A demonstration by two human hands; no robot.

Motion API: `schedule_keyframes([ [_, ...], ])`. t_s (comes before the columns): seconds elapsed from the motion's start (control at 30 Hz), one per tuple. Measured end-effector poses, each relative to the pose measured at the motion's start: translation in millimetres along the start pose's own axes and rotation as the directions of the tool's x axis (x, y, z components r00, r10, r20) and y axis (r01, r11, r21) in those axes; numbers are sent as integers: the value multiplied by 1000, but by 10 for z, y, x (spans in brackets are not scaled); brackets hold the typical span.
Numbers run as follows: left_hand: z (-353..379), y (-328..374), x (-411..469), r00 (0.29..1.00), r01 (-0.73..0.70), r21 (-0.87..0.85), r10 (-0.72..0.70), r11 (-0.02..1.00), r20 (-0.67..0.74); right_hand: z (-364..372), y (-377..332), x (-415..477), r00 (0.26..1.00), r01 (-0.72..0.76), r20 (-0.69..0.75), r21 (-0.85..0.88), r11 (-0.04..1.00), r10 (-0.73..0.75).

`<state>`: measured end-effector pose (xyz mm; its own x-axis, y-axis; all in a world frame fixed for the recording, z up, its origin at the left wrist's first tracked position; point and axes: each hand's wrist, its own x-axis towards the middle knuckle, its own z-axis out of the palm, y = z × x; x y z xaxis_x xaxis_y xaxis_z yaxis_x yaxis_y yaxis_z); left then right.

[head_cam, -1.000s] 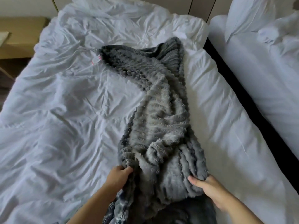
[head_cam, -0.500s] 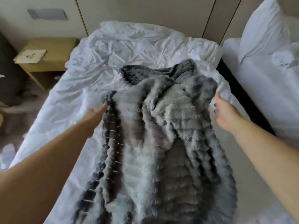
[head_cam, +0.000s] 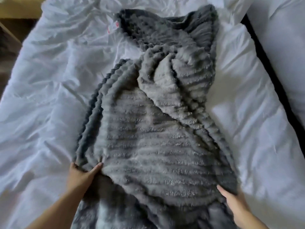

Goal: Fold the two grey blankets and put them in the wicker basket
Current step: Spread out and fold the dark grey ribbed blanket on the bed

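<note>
A ribbed, fluffy grey blanket (head_cam: 148,138) lies lengthwise on the white duvet (head_cam: 41,96), doubled over with a rumpled flap near its top right. A white and pink label (head_cam: 113,28) shows at its far left corner. My left hand (head_cam: 80,174) pinches the blanket's near left edge, thumb on top. My right hand (head_cam: 234,205) grips the near right edge, its fingers partly under the fabric. I see only one blanket. The wicker basket is out of view.
A second bed with white bedding (head_cam: 283,47) stands to the right across a dark gap (head_cam: 270,71). A wooden bedside table (head_cam: 18,10) sits at the top left, beyond the bed's left edge.
Both hands flung the blanket's near end up and away, then came back down toward me. The blanket now lies spread wider and flatter on the duvet.
</note>
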<state>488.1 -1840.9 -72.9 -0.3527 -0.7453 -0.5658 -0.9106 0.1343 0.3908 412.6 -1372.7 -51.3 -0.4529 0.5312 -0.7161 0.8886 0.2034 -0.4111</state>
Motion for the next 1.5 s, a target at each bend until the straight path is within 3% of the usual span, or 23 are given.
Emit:
schedule_keyframes([
  [0.07,-67,-72,-154,978,80,10,-81,997,192,53,166,-179,965,-98,248,22,995,90],
  [0.1,-102,-92,-243,940,75,122,-111,990,322,75,202,-286,926,-127,352,-51,991,137],
  [0.17,-133,-141,-415,848,-149,417,-101,897,520,86,110,-514,849,-77,505,-175,982,157],
  [0.23,-76,-140,-577,795,-349,499,-32,793,606,42,-181,-665,856,60,513,-208,976,56],
  [0.3,-103,9,-686,794,-346,381,51,857,606,-78,-606,-805,896,212,422,-138,967,-137],
  [0.37,-250,267,-718,833,-369,236,207,899,512,-220,-1074,-950,877,339,375,-42,940,-300],
  [0.47,-534,699,-668,900,-344,-87,355,935,254,-357,-1614,-1010,858,334,362,143,932,-364],
  [0.57,-764,1124,-457,934,-308,-406,355,860,43,-369,-2112,-937,865,313,230,446,838,-446],
  [0.63,-867,1356,-317,940,-245,-533,333,810,73,-320,-2337,-854,827,337,254,489,804,-501],
  [0.67,-881,1390,-261,951,-201,-513,292,835,103,-283,-2362,-777,822,333,300,436,836,-484],
  [0.77,-794,1151,-213,985,-21,-234,61,972,163,-136,-2028,-397,888,304,335,87,949,-315],
  [0.83,-613,787,-257,972,49,-120,-20,992,232,-86,-1551,-133,935,328,207,-187,926,-289],
  [0.9,-414,413,-350,945,131,-96,-95,987,312,-90,-1030,55,951,308,96,-333,891,-293],
  [0.97,-245,83,-472,912,200,-105,-146,974,383,-117,-594,179,969,243,46,-369,897,-244],
  [1.07,-23,-210,-509,933,202,-173,-136,964,334,-190,-307,355,965,168,-111,-437,884,-238],
  [1.17,160,-216,-440,966,139,-262,-73,955,247,-237,-383,526,870,189,-327,-473,861,-370],
  [1.2,217,-203,-404,973,123,-279,-60,953,224,-236,-445,574,864,215,-322,-459,862,-387],
  [1.27,299,-167,-345,971,146,-357,-64,923,232,-198,-554,635,923,236,-183,-426,873,-339],
  [1.37,333,-133,-394,920,322,-508,-138,799,367,-160,-549,580,974,224,96,-302,927,-204],
  [1.5,218,-154,-729,870,409,-551,-129,727,476,-329,-367,343,966,235,148,-161,959,-212],
])
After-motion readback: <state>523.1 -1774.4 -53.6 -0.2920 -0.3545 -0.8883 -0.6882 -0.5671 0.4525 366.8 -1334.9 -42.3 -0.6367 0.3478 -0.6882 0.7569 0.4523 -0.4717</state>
